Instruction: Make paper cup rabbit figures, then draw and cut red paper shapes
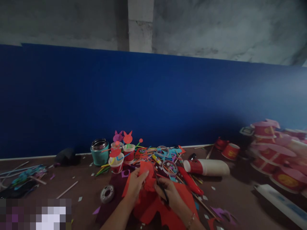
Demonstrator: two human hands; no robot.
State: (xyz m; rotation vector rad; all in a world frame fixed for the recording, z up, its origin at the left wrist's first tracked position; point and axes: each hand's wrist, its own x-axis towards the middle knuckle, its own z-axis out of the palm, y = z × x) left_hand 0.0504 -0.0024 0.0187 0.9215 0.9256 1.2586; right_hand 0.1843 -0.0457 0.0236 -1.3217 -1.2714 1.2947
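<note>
My left hand pinches a piece of red paper between thumb and fingers. In my right hand is a pair of scissors with dark handles, its blades against the edge of that paper. Whether the blades are open or closed is too small to tell. Beneath both hands lies a larger red sheet with cut-out edges, on top of a dark purple sheet. A roll of tape rests left of my left hand.
Paper cups with animal cut-outs and a teal jar stand at back left. Scraps and pipe cleaners heap behind my hands. Stacked cups lie to the right, near a power strip and piled red cup crafts.
</note>
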